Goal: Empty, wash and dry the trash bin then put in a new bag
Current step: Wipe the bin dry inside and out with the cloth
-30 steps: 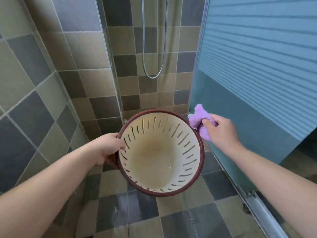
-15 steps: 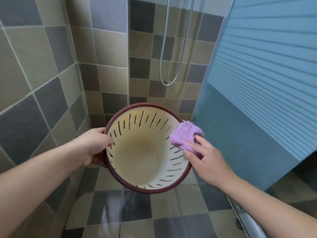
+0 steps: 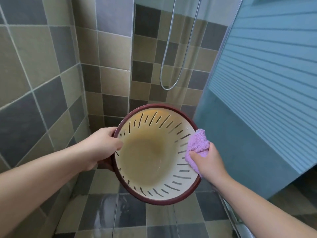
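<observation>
the round slotted plastic trash bin point(image 3: 151, 162) looks smooth and faintly glossy inside — cream walls with a brownish stained film over the base, and a dark maroon plastic rim with a dull sheen. the crumpled lilac terry cloth point(image 3: 197, 145) is soft, fluffy and matt, its pile looped and nubby. the grey and beige glazed wall tiles point(image 3: 42, 66) have a low satin finish between pale grout lines. the dark floor tiles point(image 3: 109, 213) look wet and shiny, with streaky reflections. the looped silver metal shower hose point(image 3: 167, 55) is bright, ribbed chrome. the blue frosted ribbed glass panel point(image 3: 267, 78) is smooth — matt in its lower part.
</observation>
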